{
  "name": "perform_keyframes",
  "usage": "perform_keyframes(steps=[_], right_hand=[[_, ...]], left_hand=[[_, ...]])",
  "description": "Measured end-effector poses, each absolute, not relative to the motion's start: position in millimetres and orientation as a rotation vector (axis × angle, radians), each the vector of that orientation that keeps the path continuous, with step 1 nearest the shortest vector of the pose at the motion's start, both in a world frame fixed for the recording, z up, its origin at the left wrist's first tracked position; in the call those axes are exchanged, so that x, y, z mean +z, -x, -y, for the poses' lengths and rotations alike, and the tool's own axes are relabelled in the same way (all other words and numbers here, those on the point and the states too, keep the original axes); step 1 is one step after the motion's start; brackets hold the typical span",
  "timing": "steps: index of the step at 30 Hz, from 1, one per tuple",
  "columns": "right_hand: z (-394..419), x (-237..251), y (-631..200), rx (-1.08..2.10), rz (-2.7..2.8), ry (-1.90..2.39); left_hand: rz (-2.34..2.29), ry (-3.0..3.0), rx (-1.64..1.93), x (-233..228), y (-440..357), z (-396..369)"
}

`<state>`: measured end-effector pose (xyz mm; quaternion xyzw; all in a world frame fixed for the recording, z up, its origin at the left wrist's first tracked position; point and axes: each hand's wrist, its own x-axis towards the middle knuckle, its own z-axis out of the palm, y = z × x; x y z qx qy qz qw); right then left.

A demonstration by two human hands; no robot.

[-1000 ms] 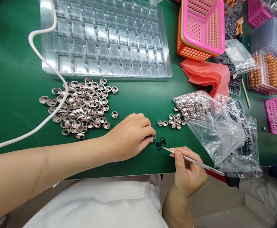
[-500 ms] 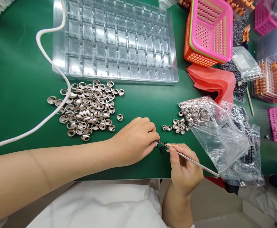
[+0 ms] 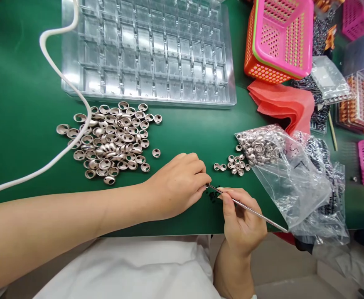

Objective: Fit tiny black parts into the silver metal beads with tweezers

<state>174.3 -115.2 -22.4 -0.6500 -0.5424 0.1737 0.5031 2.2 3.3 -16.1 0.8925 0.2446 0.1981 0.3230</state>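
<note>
Fingers (image 3: 200, 182) of the left hand (image 3: 175, 185) are pinched narrow on a small metal ring (image 3: 207, 185), held just above the green desk (image 3: 20, 83). The right hand (image 3: 242, 220) grips thin metal tweezers (image 3: 247, 209) like a pen, fingers closed around the shaft, and the tip meets the ring at the left fingertips.

Taking that ring as the landmark: directly beneath and just right of it lies a little scatter of tiny black parts (image 3: 213, 195) on the desk. Slightly beyond it to the right sits a small cluster of metal rings (image 3: 233, 164), and touching that cluster is the mouth of a clear plastic bag (image 3: 281, 170) partly filled with more of the same rings. Another bag with dark contents (image 3: 327, 195) lies under it, further right.

Left of the ring and a bit further out is a large heap of rose-coloured metal caps (image 3: 113, 139), with a white hose (image 3: 60, 83) curving across its left edge. Further out from the ring stands a clear compartment tray (image 3: 147, 54). Far right of the ring lie a folded red cloth (image 3: 281, 104) and, beyond it, a pink basket nested in an orange one (image 3: 278, 37).
</note>
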Motion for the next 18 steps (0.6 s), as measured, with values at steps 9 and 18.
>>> perform_keyframes(steps=[9, 18], right_hand=[[115.4, -23.5, -173.6, 0.437, 1.312, 1.561], [115.6, -22.4, -174.1, 0.472, 1.328, 1.569]], left_hand=[[-0.637, -2.352, 0.519, -16.1, -2.5, -3.0], [-0.631, -2.354, 0.537, -17.9, -2.4, -3.6]])
